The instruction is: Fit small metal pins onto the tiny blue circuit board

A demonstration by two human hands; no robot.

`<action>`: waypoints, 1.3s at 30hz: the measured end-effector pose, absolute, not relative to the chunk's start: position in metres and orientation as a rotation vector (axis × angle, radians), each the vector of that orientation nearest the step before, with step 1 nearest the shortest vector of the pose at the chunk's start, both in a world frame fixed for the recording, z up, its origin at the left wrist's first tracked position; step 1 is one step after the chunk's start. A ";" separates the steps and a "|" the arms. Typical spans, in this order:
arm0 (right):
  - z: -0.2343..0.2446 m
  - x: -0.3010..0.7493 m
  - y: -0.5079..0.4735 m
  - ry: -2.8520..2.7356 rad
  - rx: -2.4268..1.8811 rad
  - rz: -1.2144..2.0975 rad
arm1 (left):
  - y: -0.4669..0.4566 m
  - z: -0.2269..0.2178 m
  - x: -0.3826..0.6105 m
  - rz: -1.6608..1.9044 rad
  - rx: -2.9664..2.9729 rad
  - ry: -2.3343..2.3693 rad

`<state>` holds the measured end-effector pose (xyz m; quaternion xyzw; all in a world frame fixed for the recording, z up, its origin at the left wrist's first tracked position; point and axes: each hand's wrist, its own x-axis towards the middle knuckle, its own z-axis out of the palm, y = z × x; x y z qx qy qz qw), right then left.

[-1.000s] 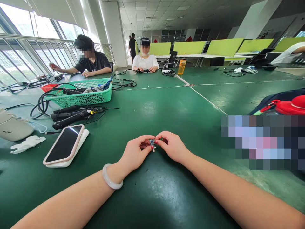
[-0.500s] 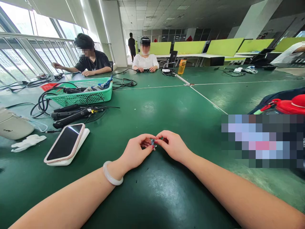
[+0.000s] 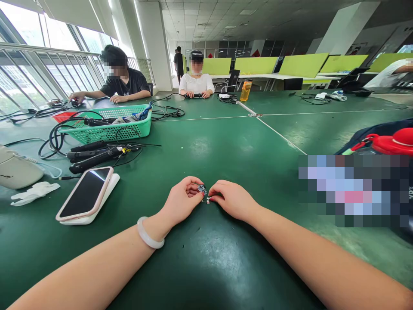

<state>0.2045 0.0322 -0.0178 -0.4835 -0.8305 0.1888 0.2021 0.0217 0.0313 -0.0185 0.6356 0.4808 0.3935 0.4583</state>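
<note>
My left hand (image 3: 182,199) pinches a small blue-grey circuit board (image 3: 201,189) between thumb and fingers, just above the green table (image 3: 206,142). Right beside it, my right hand (image 3: 232,199) has its thumb and forefinger closed in a pinch, fingertips pointing left and down. At those fingertips are some tiny pale and reddish parts (image 3: 207,201), too small to name. Whether the right fingers grip one of them or only touch it is hard to see. A white bangle (image 3: 150,234) rings my left wrist.
On the left lie a phone (image 3: 86,193) on a white box, a crumpled tissue (image 3: 35,192), black handheld tools (image 3: 93,157) with cables and a green basket (image 3: 109,129). An orange bottle (image 3: 245,90) stands far off. Two people sit across the table. A red-topped item (image 3: 392,142) is at right.
My right hand has come away from the circuit board and dropped slightly toward the tiny parts. The board, still in my left hand, has shifted a little left and tilted.
</note>
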 end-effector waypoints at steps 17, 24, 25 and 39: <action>-0.009 0.204 0.026 -2.135 -1.321 0.496 | 0.030 -0.014 0.022 0.889 1.587 1.247; -0.010 0.198 0.023 -2.108 -1.154 0.498 | 0.027 -0.010 0.024 0.904 1.546 1.190; -0.011 0.197 0.023 -2.111 -1.146 0.497 | 0.026 -0.010 0.025 0.907 1.547 1.170; -0.010 0.198 0.023 -2.118 -1.111 0.526 | 0.027 -0.018 0.019 0.888 1.649 1.122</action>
